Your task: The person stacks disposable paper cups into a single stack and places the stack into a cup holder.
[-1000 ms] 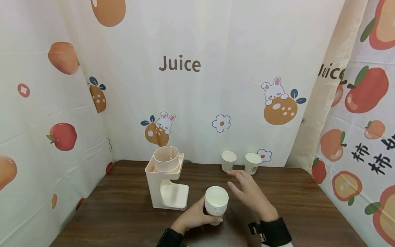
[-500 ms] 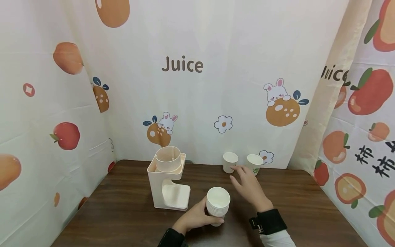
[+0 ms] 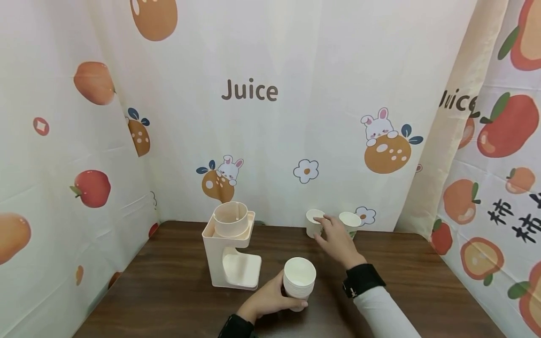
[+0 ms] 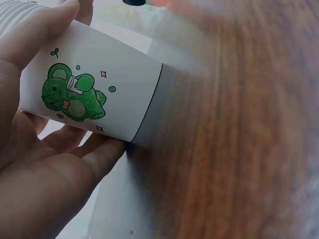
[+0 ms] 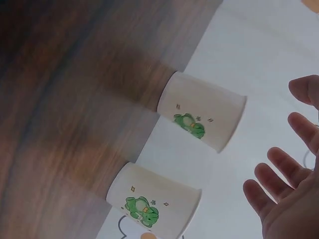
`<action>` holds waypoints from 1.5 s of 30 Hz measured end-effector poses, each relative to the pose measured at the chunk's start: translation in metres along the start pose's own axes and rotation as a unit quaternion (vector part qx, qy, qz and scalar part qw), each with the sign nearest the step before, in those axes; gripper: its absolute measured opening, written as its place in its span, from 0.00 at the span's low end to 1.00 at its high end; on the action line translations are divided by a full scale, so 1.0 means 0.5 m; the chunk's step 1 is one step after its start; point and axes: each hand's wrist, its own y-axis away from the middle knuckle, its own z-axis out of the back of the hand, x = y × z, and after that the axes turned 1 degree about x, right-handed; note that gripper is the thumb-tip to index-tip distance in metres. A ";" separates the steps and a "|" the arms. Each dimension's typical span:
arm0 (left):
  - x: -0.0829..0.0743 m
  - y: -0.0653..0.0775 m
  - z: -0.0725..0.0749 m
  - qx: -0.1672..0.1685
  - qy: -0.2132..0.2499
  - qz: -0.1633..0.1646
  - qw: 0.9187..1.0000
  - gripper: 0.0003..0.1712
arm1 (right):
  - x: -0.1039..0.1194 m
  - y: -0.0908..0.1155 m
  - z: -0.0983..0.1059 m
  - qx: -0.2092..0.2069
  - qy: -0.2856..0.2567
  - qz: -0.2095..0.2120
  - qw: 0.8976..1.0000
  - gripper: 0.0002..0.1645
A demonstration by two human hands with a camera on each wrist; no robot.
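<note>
My left hand (image 3: 270, 296) grips a stack of nested white paper cups (image 3: 299, 277) standing on the table in the head view. The left wrist view shows the thumb and fingers around the lowest cup (image 4: 119, 74), which bears a green bear print. My right hand (image 3: 336, 238) reaches toward two single paper cups at the back. Its fingertips overlap the left cup (image 3: 312, 228) in the head view, and the right cup (image 3: 350, 220) is partly behind the hand. In the right wrist view the fingers (image 5: 280, 164) are spread and apart from both cups.
A cream cup-holder-like stand (image 3: 214, 263) with a round open ring piece (image 3: 230, 225) on top stands left of the stack. The dark wooden table (image 3: 169, 291) ends at a printed curtain (image 3: 270, 141) behind, with more curtain on both sides.
My right hand has moved forward and slightly left, to the left back cup. The left hand still holds the stack in the same place. The head view has shifted slightly.
</note>
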 end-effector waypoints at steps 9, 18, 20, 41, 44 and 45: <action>0.002 0.002 -0.002 0.004 0.012 0.000 1.000 0.47 | -0.014 -0.039 -0.023 0.069 0.030 -0.040 0.996 0.28; -0.001 -0.001 0.002 -0.001 0.008 0.008 1.000 0.47 | -0.024 -0.074 -0.047 0.094 0.060 -0.047 0.993 0.28; -0.001 -0.001 0.004 -0.003 0.003 0.014 1.000 0.48 | -0.027 -0.080 -0.052 0.098 0.068 -0.049 0.992 0.28; -0.001 0.001 0.001 -0.009 -0.002 0.011 1.000 0.47 | -0.023 -0.117 -0.053 0.191 0.098 -0.071 0.974 0.29; 0.000 -0.001 0.002 -0.007 -0.003 0.020 1.000 0.47 | -0.028 -0.119 -0.056 0.200 0.097 -0.077 0.972 0.28; 0.000 -0.002 0.003 -0.006 -0.003 0.022 1.000 0.47 | -0.031 -0.120 -0.058 0.199 0.096 -0.077 0.972 0.27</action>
